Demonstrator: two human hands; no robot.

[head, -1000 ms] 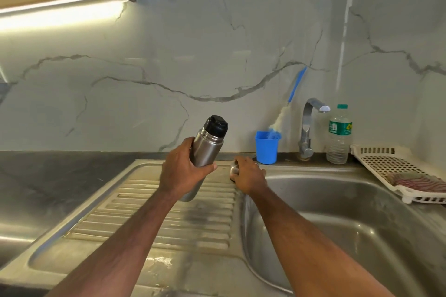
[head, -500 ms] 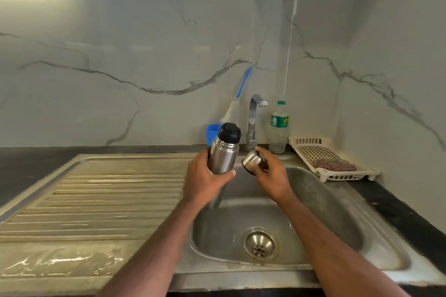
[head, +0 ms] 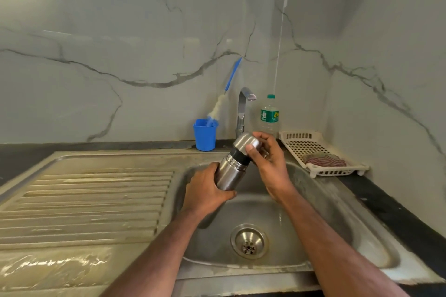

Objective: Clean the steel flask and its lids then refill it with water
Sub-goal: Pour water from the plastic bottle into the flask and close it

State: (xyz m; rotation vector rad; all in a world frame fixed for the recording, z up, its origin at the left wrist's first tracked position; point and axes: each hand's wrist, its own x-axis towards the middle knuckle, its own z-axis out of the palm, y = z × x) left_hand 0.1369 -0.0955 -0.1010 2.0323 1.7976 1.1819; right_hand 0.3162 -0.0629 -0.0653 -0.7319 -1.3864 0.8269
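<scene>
forearms reach in from the near edge, and you hold everything over the sink, a sensible place since any drips fall toward the drain instead of the counter. your left hand is clenched around the lower body of the steel flask, tilting it up and to the right so its top faces your other hand. your right hand grasps the steel cap with thumb in front and fingers behind; the cap sits on the flask's top with a black band showing beneath it, though you cannot tell from here whether it is being seated or twisted off. just behind, the tap is within reach and no water is seen running from it. the blue cup beside it keeps a bottle brush standing ready, probably for scrubbing inside. a plastic water bottle stands on the tap's other side, and the white rack to the right holds a folded cloth, likely kept there to dry.
</scene>
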